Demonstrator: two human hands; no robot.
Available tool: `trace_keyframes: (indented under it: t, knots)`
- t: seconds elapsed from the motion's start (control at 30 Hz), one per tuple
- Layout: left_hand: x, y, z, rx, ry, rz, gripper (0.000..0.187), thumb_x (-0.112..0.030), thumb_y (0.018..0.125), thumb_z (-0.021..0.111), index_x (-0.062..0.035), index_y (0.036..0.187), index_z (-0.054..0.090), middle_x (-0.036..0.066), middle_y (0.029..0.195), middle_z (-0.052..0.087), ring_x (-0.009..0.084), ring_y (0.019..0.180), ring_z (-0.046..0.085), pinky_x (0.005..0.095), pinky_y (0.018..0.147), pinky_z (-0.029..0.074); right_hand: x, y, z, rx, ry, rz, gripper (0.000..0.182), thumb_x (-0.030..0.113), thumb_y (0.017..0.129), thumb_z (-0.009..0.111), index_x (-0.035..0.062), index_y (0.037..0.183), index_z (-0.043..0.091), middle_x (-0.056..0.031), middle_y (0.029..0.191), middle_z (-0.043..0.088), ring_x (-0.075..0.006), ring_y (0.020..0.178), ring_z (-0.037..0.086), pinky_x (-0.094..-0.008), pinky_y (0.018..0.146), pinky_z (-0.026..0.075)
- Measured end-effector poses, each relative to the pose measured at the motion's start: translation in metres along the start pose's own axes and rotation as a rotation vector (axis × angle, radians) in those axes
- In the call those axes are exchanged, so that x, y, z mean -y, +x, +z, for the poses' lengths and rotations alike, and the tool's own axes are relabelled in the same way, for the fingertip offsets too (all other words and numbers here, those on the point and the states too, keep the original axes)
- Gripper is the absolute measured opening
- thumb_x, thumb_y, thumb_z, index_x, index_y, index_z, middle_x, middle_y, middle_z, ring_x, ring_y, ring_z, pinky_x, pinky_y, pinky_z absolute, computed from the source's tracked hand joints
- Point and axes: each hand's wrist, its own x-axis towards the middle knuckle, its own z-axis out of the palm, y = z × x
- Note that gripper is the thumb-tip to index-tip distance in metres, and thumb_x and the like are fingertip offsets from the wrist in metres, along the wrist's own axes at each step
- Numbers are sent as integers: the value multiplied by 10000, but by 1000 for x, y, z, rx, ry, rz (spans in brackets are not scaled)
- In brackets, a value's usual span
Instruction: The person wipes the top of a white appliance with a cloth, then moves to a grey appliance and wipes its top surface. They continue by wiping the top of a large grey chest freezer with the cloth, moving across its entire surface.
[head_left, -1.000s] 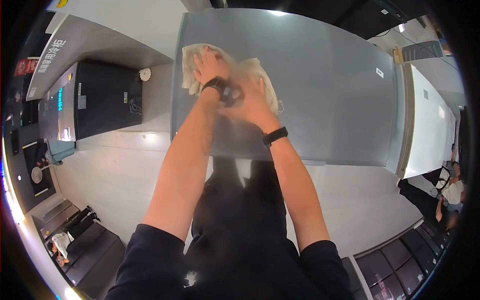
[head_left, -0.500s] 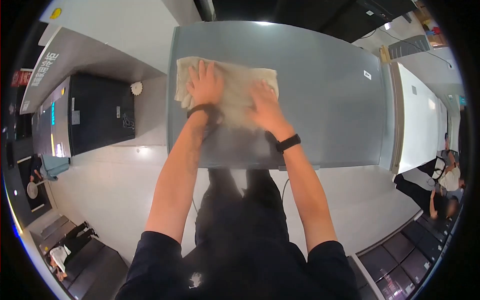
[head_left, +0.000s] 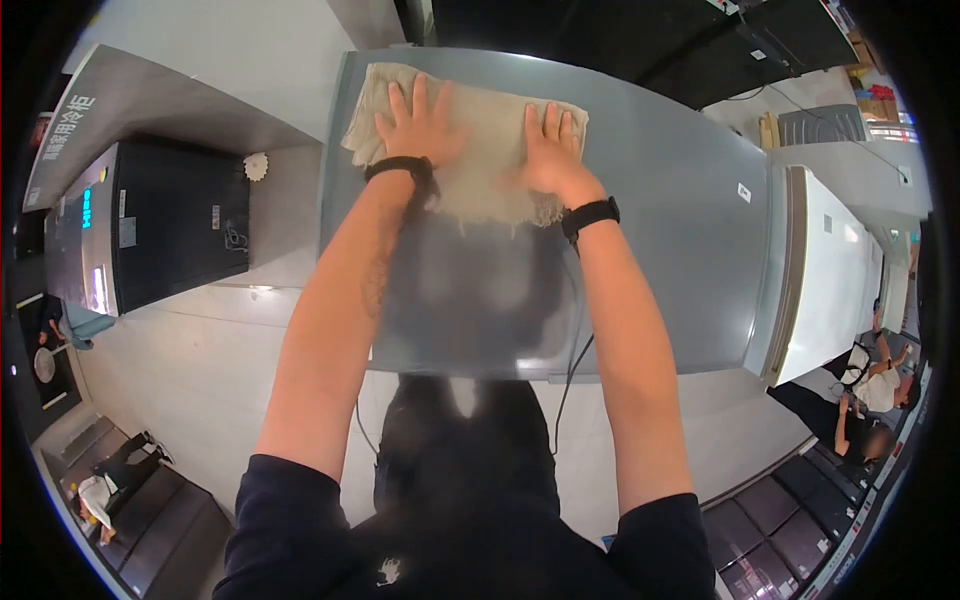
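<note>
A beige cloth [head_left: 480,150] lies spread flat on the far part of a grey glossy top [head_left: 660,250] of a tall appliance. My left hand [head_left: 420,125] presses palm-down on the cloth's left part, fingers apart. My right hand [head_left: 553,150] presses flat on its right part. Each wrist wears a black band. Both arms reach straight out from my dark sleeves.
A black appliance [head_left: 170,220] stands to the left, a white one [head_left: 835,280] to the right. Pale tiled floor [head_left: 200,360] lies below. People sit at the right edge [head_left: 870,380] and lower left [head_left: 110,480]. A thin cable [head_left: 570,370] hangs at the top's near edge.
The cloth went from bunched to spread out. Both hands slid with it toward the far edge of the grey top and moved apart.
</note>
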Motion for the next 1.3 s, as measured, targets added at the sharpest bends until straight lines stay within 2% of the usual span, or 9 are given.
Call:
trace_keyframes:
  t: [0.1,0.2,0.3,0.5,0.6,0.87,1.1,1.27,1.3]
  knots:
    - [-6,27,-5,-15,33,9,780,-602,891,518,-321,1578,281,69,1677,135,437,1529,26,713,1144,143,1,13,-16,1,3,32,1331,578,589,873,97,1602,156,-266,1654,28,-482,1518,-64,-538,1230,21]
    - [-3,35,-1,-52,26,42,794,-641,884,509,-319,1576,294,73,1674,152,442,1528,28,717,1145,132,19,22,-42,136,-203,100,1413,590,573,883,177,1625,35,-279,1650,-51,-489,1514,-80,-558,1221,42]
    - [-3,41,0,-71,-2,48,804,-661,881,496,-311,1577,294,72,1675,154,439,1529,36,707,1159,106,13,25,-38,84,-129,74,1405,624,565,871,184,1626,62,-292,1646,-32,-499,1512,-66,-570,1218,47]
    - [-9,25,5,-40,-127,-15,752,-582,923,482,-281,1583,281,55,1679,151,392,1542,43,680,1177,105,-16,3,13,-231,-85,-62,1089,625,814,695,157,1620,130,-318,1635,36,-509,1510,-10,-551,1222,53]
    - [-23,-45,-1,-25,-56,-6,750,-543,930,495,-265,1588,266,51,1679,152,383,1544,44,674,1181,108,-24,-45,33,-213,-59,-125,939,569,909,612,139,1613,162,-324,1629,70,-518,1505,24,-528,1226,55]
    - [-89,-198,-18,137,-184,-149,768,-481,915,535,-241,1590,259,100,1674,146,425,1535,32,716,1153,115,-71,-173,114,-601,-281,-246,696,228,890,643,46,1510,383,-297,1563,297,-495,1430,295,-552,1179,284]
    - [-178,-234,20,170,-120,-94,911,-528,843,569,-224,1611,184,182,1675,38,524,1500,-53,769,1109,118,-127,-263,100,-404,45,-193,778,301,863,661,-36,1498,362,-312,1567,283,-496,1441,281,-526,1193,266]
    - [-218,-180,0,238,-38,-49,886,-574,864,549,-257,1609,188,166,1677,44,514,1503,-48,763,1115,120,-167,-225,53,-411,131,-183,702,290,870,612,-40,1455,409,-353,1513,333,-477,1445,277,-557,1208,193]
    - [-220,-165,4,192,-43,-38,880,-589,871,542,-264,1608,189,160,1677,50,509,1505,-46,760,1119,119,-172,-204,37,-298,95,-159,709,315,869,614,-36,1453,418,-341,1515,343,-470,1443,286,-557,1201,202]
